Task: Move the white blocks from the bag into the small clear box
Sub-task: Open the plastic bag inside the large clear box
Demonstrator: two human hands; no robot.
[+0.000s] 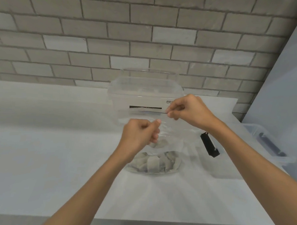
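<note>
Left hand [139, 133], right hand [188, 110] pinch bag [172, 132] — white blocks [155, 163] inside

Big tub [128, 93] blocks behind bag [171, 132]; small box [228, 170] close R; L tabletop [43, 148] free.

Both forearms are showing bare along their whole visible length; the left hand [139, 134] and right hand [192, 112] are going bare too.

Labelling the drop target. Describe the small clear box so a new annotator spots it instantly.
On the white table by the brick wall, find the clear bag of white blocks at centre. The small clear box sits just right of it. Unlike the tall labelled box behind the bag, it is low and carries a black latch on its left end.
</note>
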